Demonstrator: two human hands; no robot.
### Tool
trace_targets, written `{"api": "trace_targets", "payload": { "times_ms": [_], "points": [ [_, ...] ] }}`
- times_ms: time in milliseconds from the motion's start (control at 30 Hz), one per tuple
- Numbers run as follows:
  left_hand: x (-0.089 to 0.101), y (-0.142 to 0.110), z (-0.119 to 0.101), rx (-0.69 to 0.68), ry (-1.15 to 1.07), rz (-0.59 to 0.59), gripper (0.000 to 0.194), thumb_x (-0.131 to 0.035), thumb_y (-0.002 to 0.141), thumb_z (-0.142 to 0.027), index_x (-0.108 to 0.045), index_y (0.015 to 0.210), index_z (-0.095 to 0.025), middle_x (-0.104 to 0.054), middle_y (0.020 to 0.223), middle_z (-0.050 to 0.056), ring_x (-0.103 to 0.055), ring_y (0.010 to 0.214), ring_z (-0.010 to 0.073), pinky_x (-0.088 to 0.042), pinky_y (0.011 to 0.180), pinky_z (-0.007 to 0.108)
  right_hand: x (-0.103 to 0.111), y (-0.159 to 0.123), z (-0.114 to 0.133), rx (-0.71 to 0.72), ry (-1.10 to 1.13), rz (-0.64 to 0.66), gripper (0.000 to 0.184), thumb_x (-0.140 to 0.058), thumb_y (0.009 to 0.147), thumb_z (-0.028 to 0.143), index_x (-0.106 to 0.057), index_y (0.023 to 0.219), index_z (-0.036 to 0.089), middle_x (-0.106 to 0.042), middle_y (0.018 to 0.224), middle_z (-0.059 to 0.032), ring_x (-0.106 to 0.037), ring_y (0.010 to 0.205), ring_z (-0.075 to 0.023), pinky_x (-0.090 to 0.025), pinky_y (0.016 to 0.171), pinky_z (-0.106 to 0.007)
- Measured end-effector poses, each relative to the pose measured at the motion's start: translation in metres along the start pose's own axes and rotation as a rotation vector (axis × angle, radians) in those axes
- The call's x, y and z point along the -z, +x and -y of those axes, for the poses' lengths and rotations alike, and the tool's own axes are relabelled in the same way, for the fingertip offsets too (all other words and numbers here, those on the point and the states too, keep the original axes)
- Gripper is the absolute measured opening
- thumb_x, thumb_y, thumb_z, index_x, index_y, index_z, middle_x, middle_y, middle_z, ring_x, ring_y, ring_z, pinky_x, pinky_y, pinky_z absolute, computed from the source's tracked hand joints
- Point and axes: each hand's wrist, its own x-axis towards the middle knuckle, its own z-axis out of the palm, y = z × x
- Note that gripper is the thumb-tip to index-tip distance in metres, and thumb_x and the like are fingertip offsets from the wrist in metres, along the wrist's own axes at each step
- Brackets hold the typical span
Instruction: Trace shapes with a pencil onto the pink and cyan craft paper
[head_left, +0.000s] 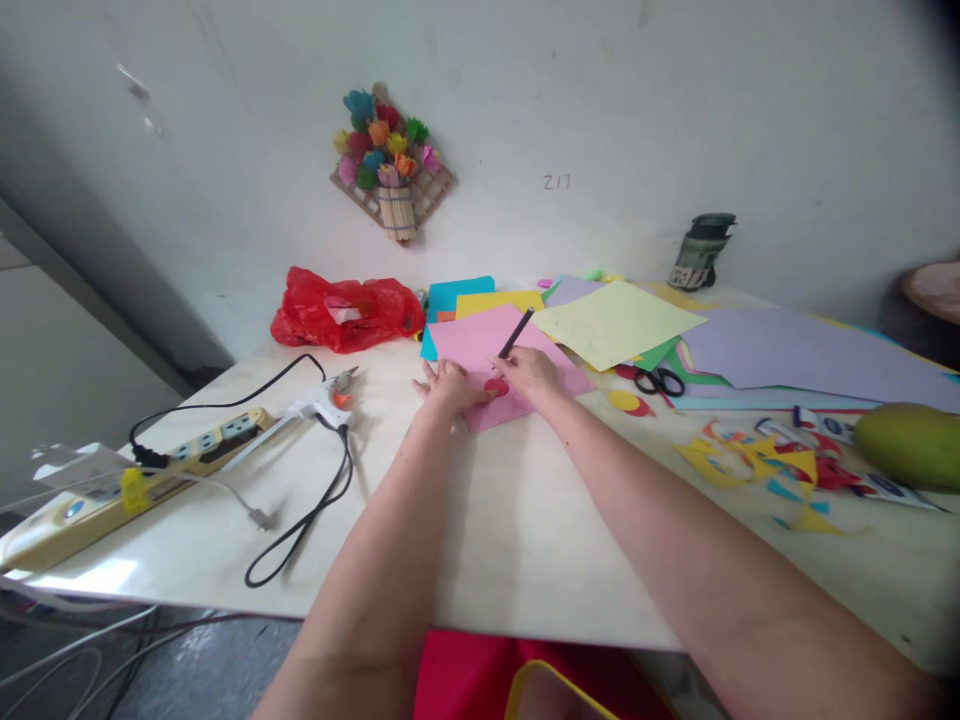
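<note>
Nearest, bare tabletop (525,560) is shown in front of the hands; curved scraps of yellow paper (709,465) are strewn to the right, so some cutting is judged to have been done already; a hot glue gun (328,403) is laid to the left, held by neither hand.

The pink sheet (480,335) is placed flat under both hands; by the left hand (448,388) it is pressed down, the fingers spread apart and the thumb set at a small red disc (496,386); by the right hand (529,372) a black pen (517,332) is gripped, the fingers closed around it; whether the sheet is touched by its tip cannot be told.

Faint round outlines are borne by the pink sheet near the disc; no cut is seen along them, so the marking is judged partly done and these shapes still uncut; a yellow disc (624,402) is seen to the right, already round; the black-handled scissors (660,382) are left unheld beside the paper.

Farther back, a pale yellow sheet (619,325) is stacked over others; a bottle (701,252) is stood by the wall.
</note>
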Motion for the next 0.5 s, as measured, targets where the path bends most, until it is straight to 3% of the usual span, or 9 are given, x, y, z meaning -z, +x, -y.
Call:
{"api": "trace_targets", "payload": {
  "times_ms": [233, 500],
  "points": [
    [-0.0050, 0.0032, 0.0034, 0.002, -0.013, -0.019, 0.080, -0.054, 0.053, -0.068, -0.038, 0.117, -0.023, -0.024, 0.139, 0.012, 0.009, 0.129, 0.0343, -0.001, 0.097, 0.060, -0.0077, -0.0002, -0.0082, 0.005, 0.155, 0.091, 0.030, -0.051, 0.076, 0.044, -0.066, 0.076, 0.019, -0.068, 0.074, -0.0050, -0.062, 0.069, -0.0134, -0.043, 0.060, -0.020],
    [-0.0036, -0.0002, 0.0028, -0.017, -0.018, -0.018, 0.077, -0.053, 0.055, -0.066, -0.037, 0.117, -0.023, -0.024, 0.139, 0.010, 0.006, 0.129, 0.0352, -0.001, 0.099, 0.058, -0.0085, -0.0016, -0.0039, 0.007, 0.126, 0.100, 0.030, -0.053, 0.072, 0.046, -0.066, 0.073, 0.018, -0.068, 0.074, -0.0045, -0.060, 0.067, -0.0137, -0.042, 0.057, -0.020]
  ]
}}
